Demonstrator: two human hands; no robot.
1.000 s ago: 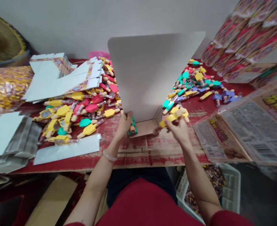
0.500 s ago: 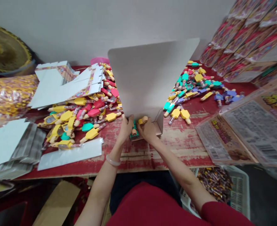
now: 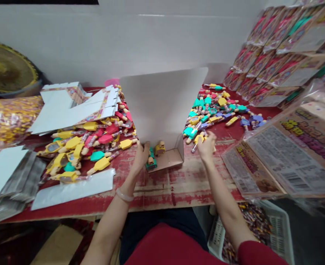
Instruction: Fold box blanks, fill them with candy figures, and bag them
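A box with a tall white lid (image 3: 162, 103) stands open at the middle of the table. Teal pieces (image 3: 151, 164) fill its left end, and a yellow piece (image 3: 160, 148) sits beside them. My left hand (image 3: 142, 154) is closed on the box's left wall. Off to the right of the box, my right hand (image 3: 207, 146) is at a yellow piece (image 3: 199, 139) near the edge of the right pile; its fingers are bent and blurred, and what they hold, if anything, cannot be made out.
Mixed coloured pieces lie in a left pile (image 3: 105, 138) and a right pile (image 3: 206, 106). White flat cartons (image 3: 65, 114) and a card stack (image 3: 7, 173) are at the left. Wrapped packs (image 3: 286, 70) and a large printed package (image 3: 297, 147) stand at the right. A crate (image 3: 281, 228) is below.
My right hand has left the box and moved right to the loose pieces. The yellow piece it was touching now sits uncovered in the box. My left hand stays at the box's left side.
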